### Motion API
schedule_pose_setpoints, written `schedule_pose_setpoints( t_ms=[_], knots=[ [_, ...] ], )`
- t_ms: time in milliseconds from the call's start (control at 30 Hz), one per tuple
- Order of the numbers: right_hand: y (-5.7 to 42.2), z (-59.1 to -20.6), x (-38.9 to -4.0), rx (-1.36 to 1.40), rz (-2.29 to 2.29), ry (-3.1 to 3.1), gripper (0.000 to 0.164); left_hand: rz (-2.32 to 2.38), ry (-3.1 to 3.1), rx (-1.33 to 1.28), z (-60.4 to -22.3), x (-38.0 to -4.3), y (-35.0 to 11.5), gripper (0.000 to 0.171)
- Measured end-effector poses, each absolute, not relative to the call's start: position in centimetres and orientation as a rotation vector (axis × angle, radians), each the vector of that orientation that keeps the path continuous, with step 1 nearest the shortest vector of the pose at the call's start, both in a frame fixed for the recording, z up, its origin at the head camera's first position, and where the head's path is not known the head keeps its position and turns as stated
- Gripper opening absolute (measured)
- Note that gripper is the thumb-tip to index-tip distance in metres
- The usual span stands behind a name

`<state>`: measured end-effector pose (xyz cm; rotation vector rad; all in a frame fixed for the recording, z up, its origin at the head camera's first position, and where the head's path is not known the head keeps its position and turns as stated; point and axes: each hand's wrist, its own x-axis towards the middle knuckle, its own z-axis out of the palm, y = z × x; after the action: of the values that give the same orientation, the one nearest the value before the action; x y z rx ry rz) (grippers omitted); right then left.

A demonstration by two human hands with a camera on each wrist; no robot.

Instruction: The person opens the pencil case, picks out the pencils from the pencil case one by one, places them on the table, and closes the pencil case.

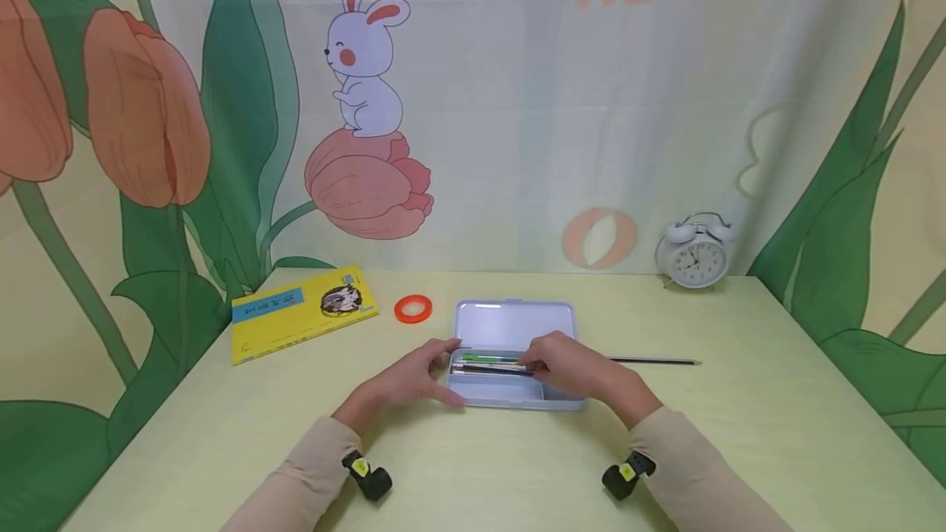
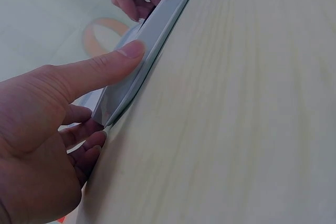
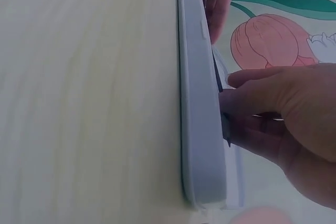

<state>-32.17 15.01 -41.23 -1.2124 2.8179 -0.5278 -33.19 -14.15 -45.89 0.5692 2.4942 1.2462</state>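
A pale lilac pencil case [image 1: 495, 390] lies open on the table, its lid [image 1: 513, 323] folded back on the far side. Several pens and pencils, including a green one [image 1: 473, 357], fill the long back compartment. My left hand [image 1: 414, 376] holds the case's left end, with the thumb on the front wall and the fingers at the far corner. Over the right part of the case, my right hand [image 1: 572, 364] pinches a dark pencil [image 3: 226, 129] that lies along the compartment. The fingers hide the pencil's right part.
Another dark pencil [image 1: 658, 361] lies on the table right of the case, partly behind my right hand. An orange tape roll [image 1: 413, 309] and a yellow book [image 1: 303, 314] lie at the back left. A white alarm clock [image 1: 695, 254] stands at the back right, before a printed curtain.
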Motion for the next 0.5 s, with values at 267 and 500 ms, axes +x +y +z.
schedule_pose_setpoints(
  t_ms=[267, 500],
  knots=[
    [15.04, -41.23, -32.18, -1.303, -0.458, 2.825, 0.032, 1.248, 2.494, 0.569, -45.87, -33.22, -14.13, 0.102],
    [15.12, -41.35, -31.96, -1.331, -0.423, 2.843, 0.033, 1.236, 2.499, 0.586, -45.90, -33.22, -14.11, 0.102]
  ],
)
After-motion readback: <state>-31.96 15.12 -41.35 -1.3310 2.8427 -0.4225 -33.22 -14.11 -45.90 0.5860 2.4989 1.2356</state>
